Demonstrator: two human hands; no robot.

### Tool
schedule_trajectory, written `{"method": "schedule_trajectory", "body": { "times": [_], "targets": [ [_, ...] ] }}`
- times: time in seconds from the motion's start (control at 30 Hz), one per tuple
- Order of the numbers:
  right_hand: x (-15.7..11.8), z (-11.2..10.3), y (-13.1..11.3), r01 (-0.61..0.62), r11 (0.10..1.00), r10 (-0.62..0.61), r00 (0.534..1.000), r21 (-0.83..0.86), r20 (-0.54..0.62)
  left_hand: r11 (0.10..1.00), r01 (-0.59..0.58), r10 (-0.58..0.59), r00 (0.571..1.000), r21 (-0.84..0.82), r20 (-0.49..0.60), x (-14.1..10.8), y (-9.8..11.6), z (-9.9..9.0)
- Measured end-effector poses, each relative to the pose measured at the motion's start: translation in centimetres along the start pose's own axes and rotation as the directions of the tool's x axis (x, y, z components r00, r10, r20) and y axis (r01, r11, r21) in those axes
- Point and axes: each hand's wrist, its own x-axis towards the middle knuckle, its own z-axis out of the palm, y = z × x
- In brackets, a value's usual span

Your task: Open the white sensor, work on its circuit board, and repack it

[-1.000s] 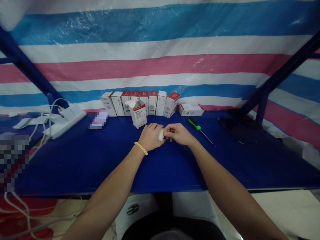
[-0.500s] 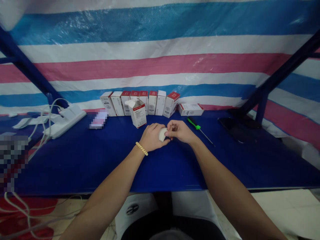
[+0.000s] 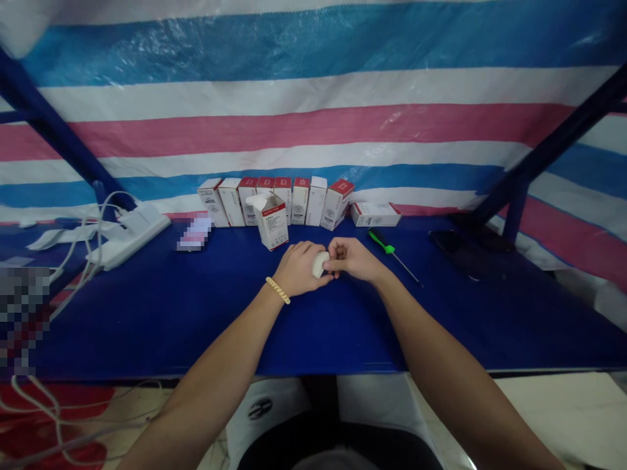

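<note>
A small white object [image 3: 320,264] is held over the blue table, between my two hands. My left hand [image 3: 300,269] wraps round its left side, with a yellow twisted band on the wrist. At its right side, the fingers of my right hand [image 3: 353,258] are bent in a pinch against the object; the fingertips partly hide its edge. Just beyond my left hand, a white and red carton [image 3: 273,225] stands with its top flaps open. A green-handled screwdriver [image 3: 382,241] lies to the right of my right hand.
Several white and red boxes [image 3: 300,202] stand in a row at the back, and one box [image 3: 376,214] lies on its side. A white power strip [image 3: 130,236] with cables is at the left. A dark phone [image 3: 453,253] lies at the right of the blue table [image 3: 196,326].
Both hands remain on the white object, with only slight movement of the right fingers. The view has shifted very slightly.
</note>
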Motion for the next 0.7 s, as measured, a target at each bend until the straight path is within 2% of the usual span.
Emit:
{"method": "schedule_trajectory", "body": {
  "times": [0.13,0.33,0.5,0.7],
  "targets": [
    [0.06,0.12,0.06,0.014,1.000,-0.014,1.000,-0.023,-0.007,1.000,0.005,-0.005,1.000,0.017,0.017,0.03,0.09,-0.22],
    [0.06,0.00,0.12,0.045,0.999,-0.045,0.999,-0.003,0.007,1.000,-0.008,0.008,1.000,-0.015,-0.019,0.16,0.45,-0.41],
    [0.22,0.02,0.46,0.034,0.999,-0.034,0.999,-0.038,-0.006,0.998,0.001,-0.003,0.999,0.061,0.040,0.20,0.59,-0.55],
    [0.16,-0.05,0.47,0.060,0.996,-0.059,0.998,-0.068,0.019,1.000,-0.002,0.002,1.000,0.006,0.015,0.16,0.48,-0.47]
  ]
}}
